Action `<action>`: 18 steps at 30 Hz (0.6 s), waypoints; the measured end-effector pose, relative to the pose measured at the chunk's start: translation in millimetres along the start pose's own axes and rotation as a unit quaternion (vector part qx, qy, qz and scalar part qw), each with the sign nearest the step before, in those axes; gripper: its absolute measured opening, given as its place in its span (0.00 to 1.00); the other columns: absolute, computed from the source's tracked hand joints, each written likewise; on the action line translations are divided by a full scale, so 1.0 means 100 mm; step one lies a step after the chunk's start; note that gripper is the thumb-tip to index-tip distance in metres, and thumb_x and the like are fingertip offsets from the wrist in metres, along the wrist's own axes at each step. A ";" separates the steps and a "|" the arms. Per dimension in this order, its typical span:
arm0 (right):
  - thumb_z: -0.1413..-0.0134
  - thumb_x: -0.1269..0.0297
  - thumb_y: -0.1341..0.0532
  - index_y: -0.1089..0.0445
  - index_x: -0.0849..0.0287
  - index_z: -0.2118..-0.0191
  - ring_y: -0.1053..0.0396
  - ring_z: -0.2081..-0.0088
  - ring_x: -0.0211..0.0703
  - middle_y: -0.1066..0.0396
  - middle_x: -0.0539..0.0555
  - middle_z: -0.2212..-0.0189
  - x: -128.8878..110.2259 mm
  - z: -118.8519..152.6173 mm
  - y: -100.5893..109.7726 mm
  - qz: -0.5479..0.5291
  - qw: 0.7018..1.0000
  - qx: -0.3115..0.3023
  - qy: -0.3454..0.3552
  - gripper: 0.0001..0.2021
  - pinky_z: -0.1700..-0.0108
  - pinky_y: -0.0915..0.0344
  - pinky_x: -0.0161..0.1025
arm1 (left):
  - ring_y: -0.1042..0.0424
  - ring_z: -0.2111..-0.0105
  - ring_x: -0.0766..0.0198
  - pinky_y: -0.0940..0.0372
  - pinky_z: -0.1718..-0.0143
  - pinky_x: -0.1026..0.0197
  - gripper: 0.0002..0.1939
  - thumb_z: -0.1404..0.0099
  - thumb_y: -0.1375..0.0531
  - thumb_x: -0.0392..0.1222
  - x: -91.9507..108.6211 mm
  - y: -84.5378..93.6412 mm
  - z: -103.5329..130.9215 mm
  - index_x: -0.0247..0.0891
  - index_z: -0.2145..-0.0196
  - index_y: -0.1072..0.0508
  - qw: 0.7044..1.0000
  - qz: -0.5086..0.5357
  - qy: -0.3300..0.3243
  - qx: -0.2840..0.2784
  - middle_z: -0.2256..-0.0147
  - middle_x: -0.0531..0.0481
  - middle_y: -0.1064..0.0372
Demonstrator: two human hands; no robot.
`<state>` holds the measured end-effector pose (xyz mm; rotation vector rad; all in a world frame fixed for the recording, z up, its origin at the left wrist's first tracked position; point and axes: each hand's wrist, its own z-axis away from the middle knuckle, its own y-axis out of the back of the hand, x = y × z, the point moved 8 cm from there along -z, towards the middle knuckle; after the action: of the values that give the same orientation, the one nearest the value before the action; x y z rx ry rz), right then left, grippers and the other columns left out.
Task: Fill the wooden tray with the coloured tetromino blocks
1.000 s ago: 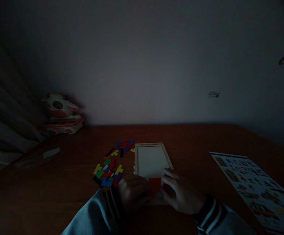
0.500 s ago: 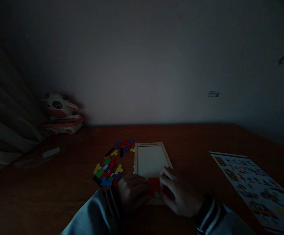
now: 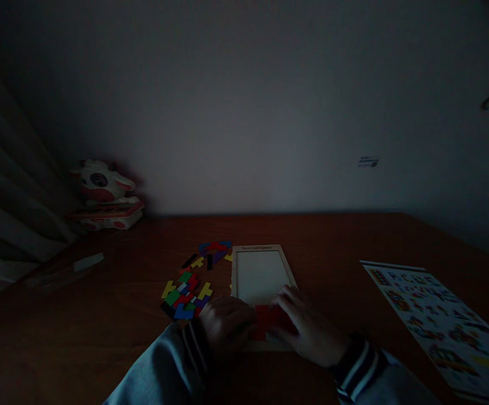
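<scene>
**Right hand (image 3: 307,332) slides left over the red (image 3: 262,322)**

Compared with half a second ago, its fingertips reach further left across the red; the left hand (image 3: 227,326) is about where it was. The red sits at the near end of the tray (image 3: 234,275), between the two hands. It shows as a band running side to side, across the tray's long axis, but its ends are hidden, so its full shape cannot be told. The right hand is nearer, reaching over it, thumb and fingers apart with red between them; whether they clamp it, I cannot tell. The left fingers curl beside the red's left edge, their grip hidden too. Loose pieces (image 3: 193,282) lie just left of the tray; a sheet (image 3: 434,320) lies well apart, right.
</scene>
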<state>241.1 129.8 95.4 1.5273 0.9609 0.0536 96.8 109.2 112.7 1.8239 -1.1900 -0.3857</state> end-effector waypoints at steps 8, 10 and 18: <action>0.46 0.53 0.37 0.32 0.56 0.54 0.35 0.54 0.52 0.33 0.56 0.56 0.04 -0.03 -0.01 0.013 1.000 -0.012 -0.016 0.17 0.52 0.36 0.50 | 0.24 0.65 0.58 0.30 0.63 0.57 0.09 0.35 0.44 0.40 -0.01 0.00 0.01 0.38 0.59 0.26 1.000 -0.001 0.006 0.002 0.65 0.46 0.23; 0.44 0.51 0.38 0.31 0.56 0.55 0.35 0.54 0.52 0.33 0.56 0.57 0.04 -0.04 -0.01 0.017 1.000 -0.013 -0.014 0.16 0.52 0.36 0.50 | 0.24 0.66 0.59 0.30 0.63 0.58 0.09 0.34 0.44 0.40 0.00 0.00 0.01 0.38 0.60 0.26 1.000 0.001 0.003 0.012 0.66 0.46 0.23; 0.47 0.47 0.38 0.31 0.56 0.56 0.34 0.56 0.52 0.32 0.56 0.57 0.08 -0.03 -0.02 0.014 1.000 -0.002 -0.018 0.20 0.54 0.35 0.50 | 0.24 0.66 0.60 0.31 0.63 0.58 0.09 0.34 0.44 0.39 0.00 0.00 -0.01 0.38 0.61 0.26 1.000 0.002 0.005 0.000 0.68 0.46 0.24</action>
<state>243.9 136.6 90.7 1.5338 0.9097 0.0483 97.0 109.3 113.4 1.8209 -1.1867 -0.3725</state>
